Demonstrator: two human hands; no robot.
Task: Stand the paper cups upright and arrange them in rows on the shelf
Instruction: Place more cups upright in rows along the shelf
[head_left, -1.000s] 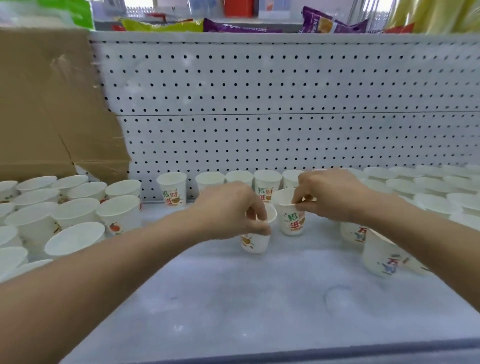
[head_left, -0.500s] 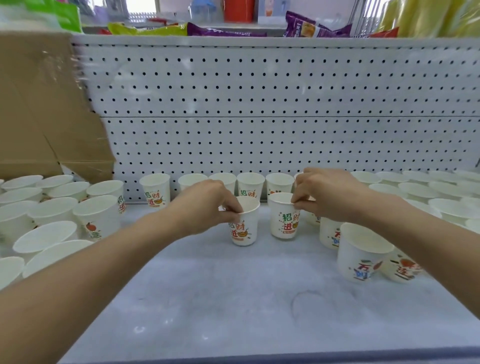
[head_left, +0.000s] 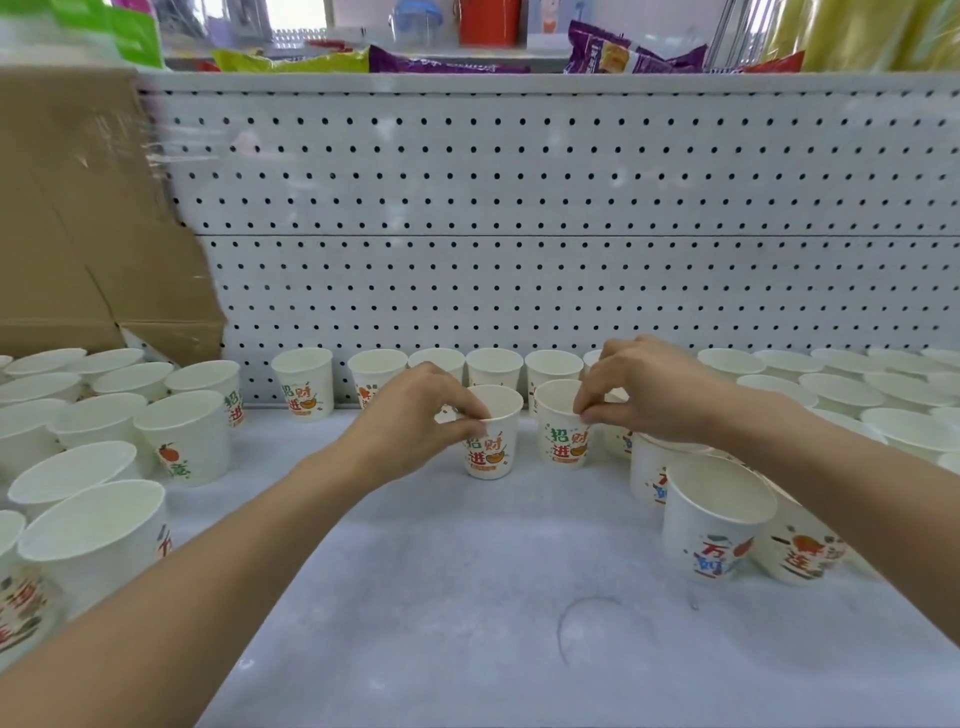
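Observation:
Two white printed paper cups stand upright side by side on the grey shelf (head_left: 441, 597), just in front of a back row of upright cups (head_left: 304, 382). My left hand (head_left: 415, 415) pinches the rim of the left cup (head_left: 493, 441). My right hand (head_left: 644, 389) pinches the rim of the right cup (head_left: 563, 431). Both cups rest on the shelf surface.
Many upright cups crowd the left side (head_left: 93, 540) and the right side (head_left: 841, 395). Two larger cups (head_left: 717, 525) stand near my right forearm. A cardboard box (head_left: 78, 234) sits at the back left against the white pegboard wall (head_left: 571, 208). Snack bags lie on top.
Both hands carried their cups back toward the rear row and set them upright on the shelf; the left cup, tilted and lower a second ago, now stands level.

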